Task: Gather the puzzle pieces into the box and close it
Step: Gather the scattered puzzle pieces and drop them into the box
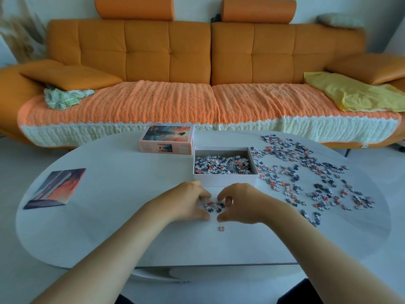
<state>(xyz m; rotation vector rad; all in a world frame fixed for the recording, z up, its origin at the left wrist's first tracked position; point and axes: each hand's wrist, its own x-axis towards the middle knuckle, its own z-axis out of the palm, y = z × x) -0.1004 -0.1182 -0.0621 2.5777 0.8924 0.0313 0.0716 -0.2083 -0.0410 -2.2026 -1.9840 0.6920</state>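
Observation:
A white open box [225, 180] stands mid-table, partly filled with puzzle pieces [222, 165]. Its lid [167, 139] with the picture lies behind it to the left. Many loose pieces [306, 176] are scattered to the right of the box. In front of the box, my left hand [188, 201] and my right hand [243, 202] cup a small heap of pieces [214, 206] from both sides, fingers curled around it on the tabletop. One single piece [222, 228] lies alone just below my hands.
A printed picture sheet [55, 188] lies at the table's left. The oval white table [109, 227] ends close to my body. An orange sofa [197, 62] with a yellow cloth [355, 93] stands behind the table.

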